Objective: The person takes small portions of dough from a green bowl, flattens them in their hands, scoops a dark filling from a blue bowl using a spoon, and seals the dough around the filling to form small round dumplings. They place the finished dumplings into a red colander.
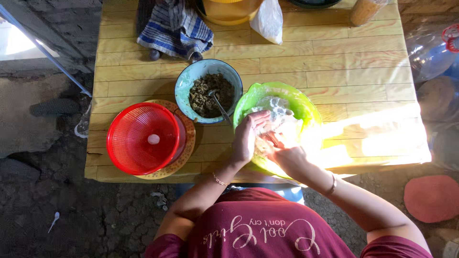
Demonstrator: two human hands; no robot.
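Both hands work inside a lime-green plastic bowl sitting at the near edge of a yellow wood-plank-patterned table, right of centre. Left hand is cupped w/ fingers curled, holding a thin whitish sheet of dough or wrapper that drapes over the fingertips. Right hand is just beside it, touching the same sheet, fingers pinched narrow on its lower edge; exact grip is partly washed out by strong sunlight across the near right corner of the table. Just left of the green bowl, touching or nearly so, stands a light-blue round bowl of dark chopped filling w/ a metal spoon leaning in it, handle towards the green bowl. Further left, near the near-left corner, a red plastic mesh colander sits tilted on a patterned orange-brown plate; a small white lump lies inside it. At the far edge, left of centre, a blue-and-white checked cloth, beside it a yellow tub & a white plastic bag
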